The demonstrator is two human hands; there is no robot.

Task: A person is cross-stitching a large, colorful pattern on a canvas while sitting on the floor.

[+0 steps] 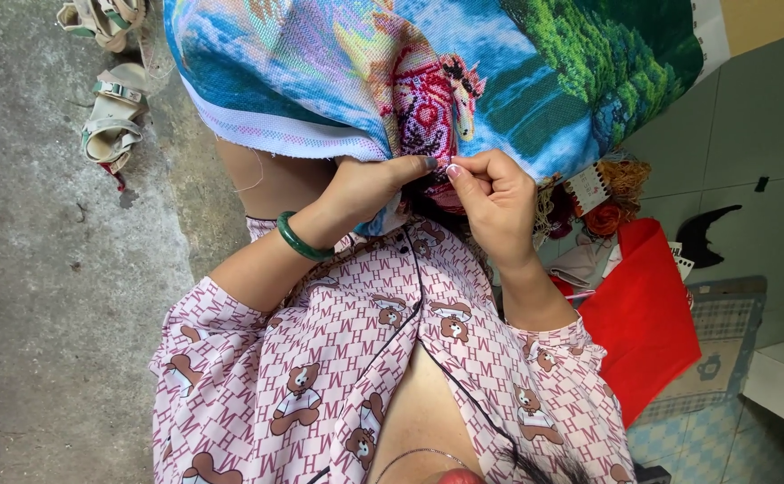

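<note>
We see the left hand (370, 184) gripping the embroidered cloth (428, 72) edge | right hand (491, 193) just beside it, fingers pinched closed on the cloth | sandals (110, 112) well left of the cloth.

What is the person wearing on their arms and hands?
Both arms come out of short, loose sleeves of a pink-and-white patterned shirt printed with little brown cartoon bears and edged with dark piping. The left hand has a smooth, round green bangle on its wrist and a dark-painted thumbnail. The right hand wears no bracelet, and its forearm is bare.
</note>
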